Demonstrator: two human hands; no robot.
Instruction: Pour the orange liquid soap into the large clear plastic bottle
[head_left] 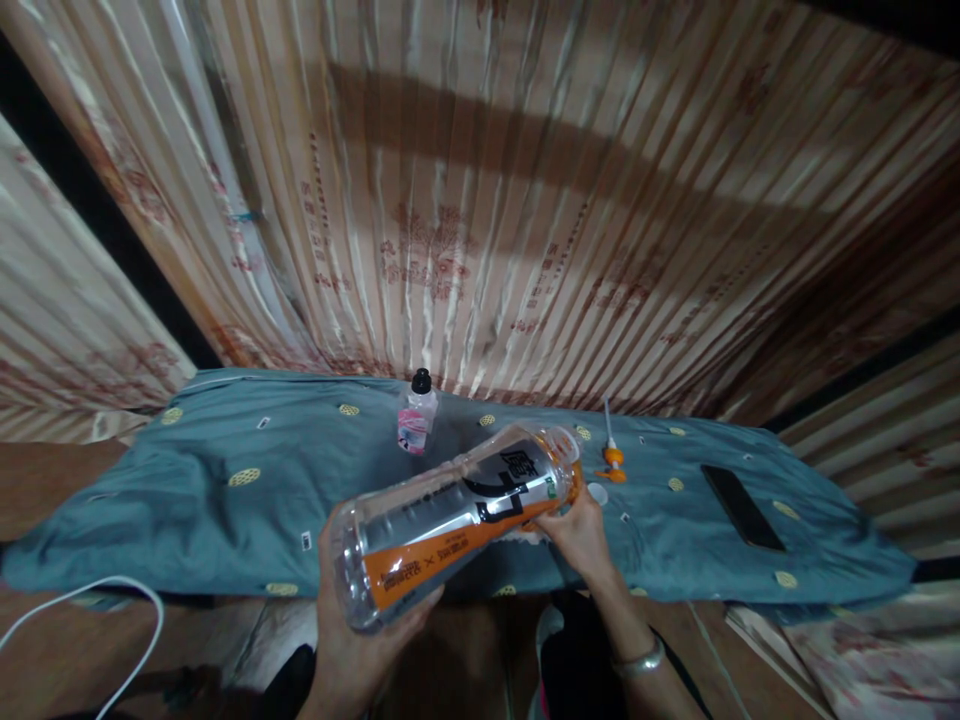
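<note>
My left hand (pixel 352 640) grips the base end of a large clear plastic bottle (pixel 450 510) with an orange and black label, held tilted almost on its side. My right hand (pixel 577 535) is closed around the bottle's neck end, near a small white cap (pixel 598 492) lying on the blue cloth (pixel 225 500). A bracelet sits on my right wrist. The bottle looks empty.
A small bottle with a black cap (pixel 417 412) stands on the cloth by the curtain (pixel 480 200). An orange and white pump nozzle (pixel 613 450) lies to the right. A black phone (pixel 742 507) rests farther right. A white cable (pixel 90 620) loops at lower left.
</note>
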